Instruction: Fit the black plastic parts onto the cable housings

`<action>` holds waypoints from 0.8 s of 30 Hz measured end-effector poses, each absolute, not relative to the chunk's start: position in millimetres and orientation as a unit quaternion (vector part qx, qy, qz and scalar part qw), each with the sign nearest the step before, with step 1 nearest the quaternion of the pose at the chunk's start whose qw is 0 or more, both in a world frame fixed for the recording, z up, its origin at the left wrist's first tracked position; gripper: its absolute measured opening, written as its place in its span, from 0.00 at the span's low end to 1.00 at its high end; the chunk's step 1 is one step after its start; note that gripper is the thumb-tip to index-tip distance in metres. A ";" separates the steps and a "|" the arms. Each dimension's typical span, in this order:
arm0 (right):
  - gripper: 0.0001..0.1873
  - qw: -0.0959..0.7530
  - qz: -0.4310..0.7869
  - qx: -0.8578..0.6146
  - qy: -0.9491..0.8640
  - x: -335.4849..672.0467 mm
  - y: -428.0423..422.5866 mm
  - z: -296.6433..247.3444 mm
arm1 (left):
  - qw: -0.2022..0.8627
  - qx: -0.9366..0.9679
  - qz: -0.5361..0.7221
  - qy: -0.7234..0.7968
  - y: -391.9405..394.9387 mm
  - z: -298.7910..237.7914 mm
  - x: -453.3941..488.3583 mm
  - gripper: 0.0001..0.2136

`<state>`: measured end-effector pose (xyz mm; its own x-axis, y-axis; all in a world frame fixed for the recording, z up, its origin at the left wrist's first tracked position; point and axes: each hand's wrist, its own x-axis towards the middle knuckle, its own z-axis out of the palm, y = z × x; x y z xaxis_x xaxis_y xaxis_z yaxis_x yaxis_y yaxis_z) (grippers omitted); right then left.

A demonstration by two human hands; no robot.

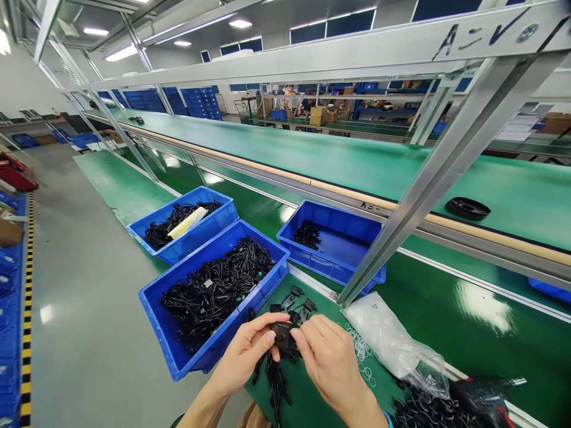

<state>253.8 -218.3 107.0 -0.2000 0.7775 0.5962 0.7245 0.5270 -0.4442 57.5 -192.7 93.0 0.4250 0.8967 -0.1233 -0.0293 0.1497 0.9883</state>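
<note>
black part (284, 334) pinched between both hands' fingertips.

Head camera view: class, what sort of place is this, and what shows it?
Most likely a factory assembly line: a long green conveyor belt, blue plastic bins heaped with black parts, and the left hand and right hand holding a small black plastic part.

Over the green tabletop (446, 333), the left hand (243, 356) and right hand (332, 356) pinch a small black part (282, 334) between their fingertips, just beside a blue bin (178, 356) of black pieces, with a clear plastic bag (388, 339) lying to the right.
</note>
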 end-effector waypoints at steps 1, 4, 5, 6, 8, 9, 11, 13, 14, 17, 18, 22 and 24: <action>0.19 0.403 0.028 -0.493 -0.771 254.2 -217.5 104.1 | 0.639 0.551 0.354 0.403 -192.8 92.5 58.1 0.17; 0.17 0.404 0.096 -0.501 -0.759 258.4 -217.1 97.8 | 0.632 0.557 0.342 0.417 -192.4 88.0 59.5 0.19; 0.15 0.400 0.121 -0.500 -0.758 259.8 -217.7 96.6 | 0.631 0.557 0.335 0.422 -192.3 85.7 59.7 0.19; 0.13 0.394 0.136 -0.500 -0.759 260.5 -218.5 95.4 | 0.630 0.558 0.327 0.429 -192.3 83.2 59.8 0.20; 0.13 0.376 0.135 -0.508 -0.763 259.1 -220.0 91.8 | 0.624 0.565 0.304 0.447 -192.3 78.1 60.0 0.21; 0.15 0.365 0.129 -0.520 -0.761 257.2 -220.3 88.6 | 0.619 0.570 0.287 0.457 -191.9 75.2 60.1 0.22; 0.19 0.336 0.158 -0.568 -0.735 252.8 -219.5 78.0 | 0.615 0.579 0.252 0.472 -189.3 67.9 60.5 0.24; 0.24 0.294 0.248 -0.615 -0.688 251.9 -218.3 61.3 | 0.623 0.577 0.215 0.482 -182.7 56.0 61.3 0.26; 0.27 0.272 0.297 -0.631 -0.663 254.2 -218.7 50.5 | 0.631 0.571 0.196 0.486 -177.8 47.3 61.9 0.27; 0.29 0.208 0.353 -0.691 -0.596 276.7 -229.3 8.1 | 0.660 0.538 0.160 0.500 -157.1 7.9 64.3 0.31; 0.25 0.186 0.334 -0.726 -0.572 289.7 -236.6 -8.6 | 0.660 0.529 0.157 0.510 -148.7 -9.2 65.5 0.32; 0.08 0.069 0.224 -0.860 -0.454 355.7 -280.4 -71.3 | 0.527 0.629 0.141 0.553 -117.4 -79.2 74.1 0.31; 0.13 0.021 0.189 -0.885 -0.425 384.5 -305.3 -91.3 | 0.427 0.699 0.123 0.561 -109.9 -102.2 79.4 0.25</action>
